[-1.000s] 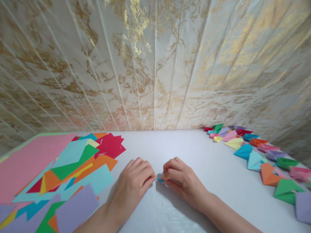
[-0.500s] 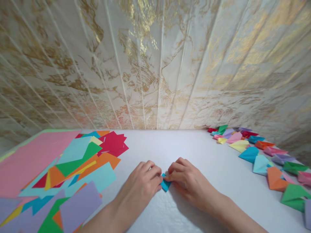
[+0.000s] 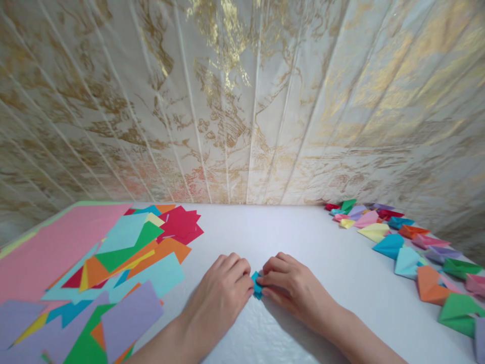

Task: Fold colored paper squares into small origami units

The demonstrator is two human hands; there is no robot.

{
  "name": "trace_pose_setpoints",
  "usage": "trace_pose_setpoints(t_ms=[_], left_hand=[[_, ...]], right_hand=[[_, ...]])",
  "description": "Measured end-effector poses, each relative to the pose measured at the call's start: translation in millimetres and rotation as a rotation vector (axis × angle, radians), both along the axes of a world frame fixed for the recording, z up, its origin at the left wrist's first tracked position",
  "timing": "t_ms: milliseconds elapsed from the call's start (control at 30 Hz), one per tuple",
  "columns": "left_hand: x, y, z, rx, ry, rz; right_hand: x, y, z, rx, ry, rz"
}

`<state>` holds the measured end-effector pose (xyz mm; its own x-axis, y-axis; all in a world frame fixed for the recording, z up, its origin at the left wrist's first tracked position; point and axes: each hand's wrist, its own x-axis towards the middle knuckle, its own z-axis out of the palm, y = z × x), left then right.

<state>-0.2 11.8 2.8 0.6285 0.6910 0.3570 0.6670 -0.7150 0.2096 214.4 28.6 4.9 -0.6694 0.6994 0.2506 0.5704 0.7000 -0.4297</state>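
Observation:
Between my two hands, low in the middle of the head view, is a small folded piece of blue paper (image 3: 257,286). My left hand (image 3: 227,285) has its fingers curled and closed on the paper's left edge. On the other side my right hand (image 3: 293,283) pinches the paper between thumb and fingers. Much of the paper is hidden behind the fingertips, so its exact folds cannot be made out. Both hands rest low over the white table (image 3: 261,232).
Loose coloured paper sheets (image 3: 132,323) overlap on the left, beside a large pink sheet (image 3: 64,247). Red paper pieces (image 3: 182,225) lie behind them. Several folded paper shapes (image 3: 407,260) line the right side. A gold-patterned curtain (image 3: 242,101) hangs at the table's far edge.
My right thumb and fingers have shifted slightly on the blue paper, and less of it shows between the hands. The whole view has moved a little, with the left-side sheets appearing further right.

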Motion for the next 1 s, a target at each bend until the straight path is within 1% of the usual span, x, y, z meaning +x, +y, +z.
trace_pose_setpoints(t_ms=[100, 200, 333, 467, 667, 867, 1000], left_hand=[[1, 2, -0.2, -0.141, -0.084, 0.054], [3, 5, -2.0, -0.216, -0.156, 0.112], [4, 4, -3.1, -0.247, -0.164, 0.169], [4, 2, -1.3, -0.226, -0.111, 0.149], [6, 2, -2.4, -0.246, -0.103, 0.231], [12, 4, -6.0, -0.266, -0.151, 0.310], [15, 5, -5.4, -0.278, -0.165, 0.349]], right_hand=[[2, 2, -2.3, -0.090, 0.095, -0.011], [0, 2, -2.0, -0.176, 0.138, -0.095], [-5, -2, 0.2, -0.265, 0.149, -0.195], [-7, -2, 0.6, -0.301, 0.135, -0.226], [-7, 1, -5.5, -0.275, 0.111, -0.252], [-11, -1, -10.5, -0.145, 0.045, -0.320], [-12, 0, -10.8, -0.107, -0.012, -0.333]])
